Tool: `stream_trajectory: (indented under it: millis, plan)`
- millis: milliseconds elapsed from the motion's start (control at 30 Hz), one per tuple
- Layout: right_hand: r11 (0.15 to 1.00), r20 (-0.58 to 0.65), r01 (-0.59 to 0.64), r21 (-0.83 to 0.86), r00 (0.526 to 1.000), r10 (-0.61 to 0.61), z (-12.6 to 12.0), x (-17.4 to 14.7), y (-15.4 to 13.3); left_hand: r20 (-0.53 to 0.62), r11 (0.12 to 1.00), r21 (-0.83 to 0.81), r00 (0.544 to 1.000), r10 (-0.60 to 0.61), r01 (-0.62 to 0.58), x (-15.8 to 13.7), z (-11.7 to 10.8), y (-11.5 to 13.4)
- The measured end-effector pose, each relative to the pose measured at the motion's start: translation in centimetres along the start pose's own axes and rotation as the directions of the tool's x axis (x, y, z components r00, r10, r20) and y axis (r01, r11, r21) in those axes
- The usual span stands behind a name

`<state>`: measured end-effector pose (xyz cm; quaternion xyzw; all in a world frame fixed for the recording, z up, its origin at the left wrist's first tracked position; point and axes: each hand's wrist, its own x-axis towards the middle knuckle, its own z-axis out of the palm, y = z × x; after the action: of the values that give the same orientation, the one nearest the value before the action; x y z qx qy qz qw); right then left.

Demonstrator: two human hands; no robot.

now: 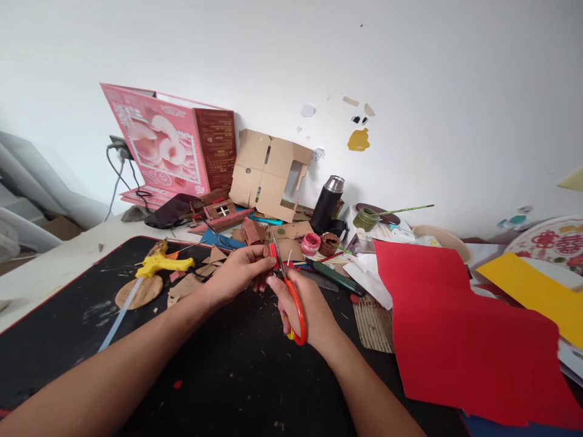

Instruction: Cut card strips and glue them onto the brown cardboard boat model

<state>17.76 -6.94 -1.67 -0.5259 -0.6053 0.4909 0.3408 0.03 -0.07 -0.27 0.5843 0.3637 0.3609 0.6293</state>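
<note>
My right hand (307, 303) grips a pair of scissors (298, 309) with orange and yellow handles, its blades pointing up and away from me. Pinched in the fingers of my left hand (241, 267) is a small piece of red paper (274, 251), right beside the blades. Whether the blades touch the paper I cannot tell. Both hands are close together above a black mat (255, 376). A tiny red scrap (177, 384) lies on the mat nearer to me.
A yellow glue gun (164, 264) rests on a round wooden disc at left. Cardboard scraps, paint jars (311, 243) and a green-handled cutter (337, 277) lie beyond my hands. A black thermos (327, 203) stands behind them. Large red paper (464, 328) covers the right side.
</note>
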Motion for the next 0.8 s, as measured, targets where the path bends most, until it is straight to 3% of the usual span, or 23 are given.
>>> stream_trajectory:
  millis: [233,800]
  plan:
    - [0.985,-0.112,0.042,0.17,0.993,-0.023,-0.6,0.0,-1.7,-0.002,0.999,-0.032,1.0,0.023,-0.023,0.0,0.1,0.3]
    - [0.983,-0.143,0.046,0.176,0.989,-0.02,-0.6,0.2,-2.1,0.07,1.0,-0.027,0.997,0.014,-0.012,-0.1,0.6,-0.2]
